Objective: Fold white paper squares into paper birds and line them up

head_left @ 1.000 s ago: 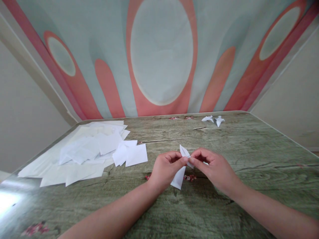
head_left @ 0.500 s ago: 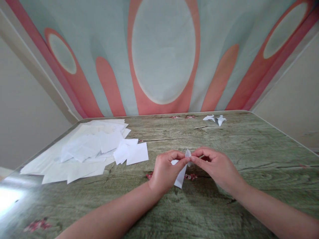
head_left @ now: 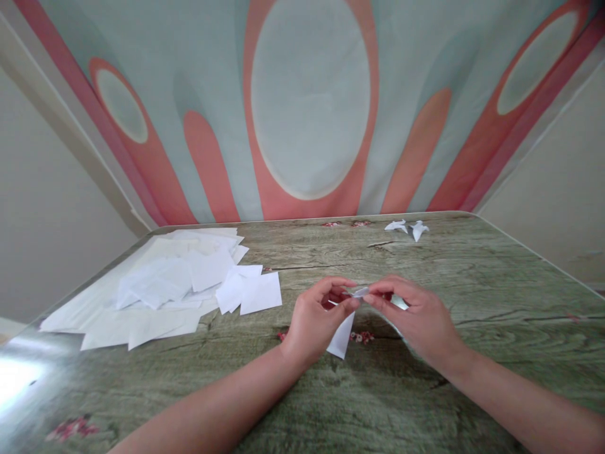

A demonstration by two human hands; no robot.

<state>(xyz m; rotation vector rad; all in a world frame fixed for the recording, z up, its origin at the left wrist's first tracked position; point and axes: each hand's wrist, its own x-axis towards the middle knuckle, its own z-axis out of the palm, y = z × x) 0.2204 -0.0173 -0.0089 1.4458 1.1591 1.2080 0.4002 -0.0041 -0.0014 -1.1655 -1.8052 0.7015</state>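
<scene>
Between my hands is a small folded piece of white paper (head_left: 360, 292), held just above the table. My left hand (head_left: 321, 315) pinches its left side with thumb and fingers. The thumb and forefinger of my right hand (head_left: 418, 315) are closed on its right side. Much of the folded paper is hidden by the fingers. Below my left hand a white paper strip (head_left: 341, 340) shows; whether it joins the folded piece I cannot tell.
A wide pile of white paper sheets (head_left: 104, 318) covers the table's left side, with small paper squares (head_left: 261, 293) at its right edge. Two folded white paper figures (head_left: 418, 231) lie at the back right. A patterned cloth (head_left: 309, 94) hangs behind the wood-grain table (head_left: 472, 271).
The folded paper, upright between my fingertips before, now lies flatter and lower. My left fingers have lifted slightly and spread a little. The piles and figures are unchanged.
</scene>
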